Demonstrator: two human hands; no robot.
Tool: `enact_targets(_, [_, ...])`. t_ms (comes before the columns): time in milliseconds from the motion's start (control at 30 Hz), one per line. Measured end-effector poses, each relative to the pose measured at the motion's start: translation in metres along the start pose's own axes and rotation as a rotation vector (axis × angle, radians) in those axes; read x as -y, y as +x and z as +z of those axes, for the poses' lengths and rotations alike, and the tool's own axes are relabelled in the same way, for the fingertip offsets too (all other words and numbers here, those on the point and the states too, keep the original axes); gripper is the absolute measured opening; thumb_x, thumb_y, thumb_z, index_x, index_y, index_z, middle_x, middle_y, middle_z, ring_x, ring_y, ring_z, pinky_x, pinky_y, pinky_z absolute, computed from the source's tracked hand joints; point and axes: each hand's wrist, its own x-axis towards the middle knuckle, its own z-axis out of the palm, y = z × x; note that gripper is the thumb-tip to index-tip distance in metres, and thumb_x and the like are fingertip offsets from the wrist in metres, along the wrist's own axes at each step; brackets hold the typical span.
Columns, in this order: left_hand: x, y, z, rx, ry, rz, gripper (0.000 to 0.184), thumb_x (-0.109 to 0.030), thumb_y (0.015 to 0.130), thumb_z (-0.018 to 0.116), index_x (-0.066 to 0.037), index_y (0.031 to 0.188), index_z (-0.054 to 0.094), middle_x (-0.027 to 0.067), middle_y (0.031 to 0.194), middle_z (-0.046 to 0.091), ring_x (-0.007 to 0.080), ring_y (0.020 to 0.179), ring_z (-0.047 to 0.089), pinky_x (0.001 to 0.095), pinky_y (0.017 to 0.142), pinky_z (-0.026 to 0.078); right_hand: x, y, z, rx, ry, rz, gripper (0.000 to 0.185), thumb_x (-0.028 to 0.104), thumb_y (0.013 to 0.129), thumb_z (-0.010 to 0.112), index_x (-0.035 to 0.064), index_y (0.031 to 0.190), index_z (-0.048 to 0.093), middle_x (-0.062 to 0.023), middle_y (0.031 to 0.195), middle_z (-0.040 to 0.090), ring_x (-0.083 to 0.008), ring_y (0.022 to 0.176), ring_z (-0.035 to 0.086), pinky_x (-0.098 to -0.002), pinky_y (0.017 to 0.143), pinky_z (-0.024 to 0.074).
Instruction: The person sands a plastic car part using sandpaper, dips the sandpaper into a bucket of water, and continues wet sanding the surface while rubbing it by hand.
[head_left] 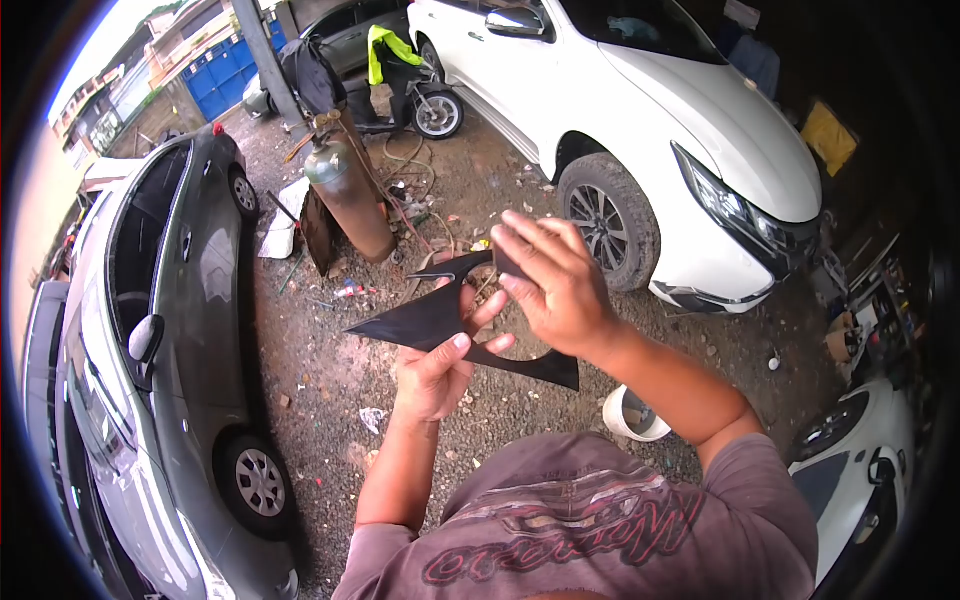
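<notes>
Black panel (405,320) is mid-handling, share done or left not readable from its surface: it sits pinched by the left fingers (455,347), closed on its edge, while nearly straight right fingers (535,238) clasp a dark flat piece (507,264), panel contact unclear.

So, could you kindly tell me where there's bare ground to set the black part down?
Mostly bare gravel lies between the white car and the bucket. Another patch runs between the grey car and your left forearm, bar a white scrap and smaller bits. It's crowded around the cylinder, with litter nearby.
</notes>
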Motion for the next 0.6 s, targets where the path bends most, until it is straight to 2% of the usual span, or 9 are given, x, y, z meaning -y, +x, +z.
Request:
enact_targets(67, [0.012,-0.010,-0.008,-0.042,0.002,0.015,0.070,0.008,0.098,0.069,-0.009,0.163,0.048,0.0126,0.153,0.063,0.0380,0.148,0.055,0.0533,0.115,0.055,0.030,-0.011,0.006,0.027,0.004,-0.128,0.054,0.031,0.094,0.078,0.0067,0.142,0.071,-0.0146,0.154,0.064,-0.0375,0.131,0.058,-0.0514,0.109,0.0474])
enact_targets(100, [0.018,-0.013,-0.013,-0.077,0.009,0.040,0.070,0.007,0.097,0.070,-0.007,0.162,0.049,0.0118,0.153,0.063,0.0332,0.146,0.058,0.0486,0.118,0.053,0.043,-0.016,0.007,0.119,-0.007,-0.167,0.056,0.033,0.094,0.077,0.0069,0.143,0.071,-0.0140,0.157,0.062,-0.0349,0.134,0.057,-0.0473,0.106,0.0464])
enact_targets(133, [0.023,-0.013,-0.017,0.049,-0.046,0.075,0.069,0.005,0.096,0.072,-0.004,0.160,0.050,0.0105,0.154,0.061,0.0266,0.143,0.059,0.0430,0.123,0.048,0.047,-0.016,0.006,0.131,-0.005,-0.185,0.056,0.033,0.094,0.077,0.0072,0.143,0.070,-0.0135,0.157,0.062,-0.0342,0.134,0.057,-0.0467,0.104,0.0460])
enact_targets(233, [0.023,-0.015,-0.004,-0.074,0.106,0.064,0.074,-0.002,0.096,0.078,-0.003,0.162,0.045,0.0111,0.158,0.057,0.0274,0.149,0.053,0.0458,0.126,0.042,0.034,-0.012,0.005,0.130,-0.031,-0.125,0.053,0.028,0.099,0.072,0.0078,0.147,0.069,-0.0092,0.160,0.062,-0.0350,0.141,0.055,-0.0481,0.110,0.0417])
enact_targets(300, [0.030,-0.014,-0.011,-0.048,0.137,0.082,0.081,-0.003,0.097,0.077,-0.006,0.168,0.037,0.0117,0.165,0.050,0.0282,0.154,0.047,0.0478,0.130,0.035,0.033,-0.012,0.005,0.158,-0.042,-0.096,0.050,0.027,0.099,0.072,0.0068,0.145,0.070,-0.0083,0.160,0.062,-0.0349,0.143,0.055,-0.0479,0.110,0.0419])
enact_targets(400, [0.037,-0.010,-0.019,0.184,0.085,0.174,0.086,0.004,0.100,0.065,-0.013,0.175,0.025,0.0094,0.177,0.035,0.0278,0.162,0.035,0.0486,0.133,0.028,0.057,-0.020,-0.002,0.218,0.085,-0.173,0.045,0.027,0.100,0.071,0.0045,0.139,0.074,-0.0081,0.160,0.063,-0.0366,0.145,0.053,-0.0503,0.113,0.0413])
enact_targets(500, [0.038,-0.008,-0.012,0.009,0.208,0.202,0.088,0.003,0.102,0.065,-0.014,0.176,0.021,0.0094,0.178,0.033,0.0282,0.165,0.030,0.0485,0.135,0.025,0.022,-0.012,0.009,0.151,-0.044,-0.075,0.046,0.027,0.100,0.071,0.0050,0.140,0.073,-0.0087,0.160,0.062,-0.0366,0.145,0.053,-0.0499,0.113,0.0411])
enact_targets(567, [0.038,-0.004,-0.010,0.008,0.254,0.223,0.088,0.006,0.103,0.061,-0.014,0.177,0.018,0.0109,0.179,0.032,0.0286,0.165,0.031,0.0488,0.135,0.024,0.024,-0.014,0.009,0.162,-0.061,-0.067,0.046,0.026,0.101,0.070,0.0057,0.142,0.072,-0.0089,0.160,0.062,-0.0377,0.145,0.054,-0.0484,0.112,0.0414])
enact_targets(600, [0.037,-0.001,-0.005,0.028,0.262,0.254,0.088,-0.001,0.104,0.065,-0.015,0.177,0.018,0.0167,0.178,0.031,0.0347,0.165,0.030,0.0523,0.135,0.022,0.035,-0.015,0.002,0.151,-0.005,-0.072,0.046,0.025,0.101,0.069,0.0058,0.143,0.072,-0.0097,0.160,0.062,-0.0384,0.144,0.055,-0.0482,0.112,0.0414])
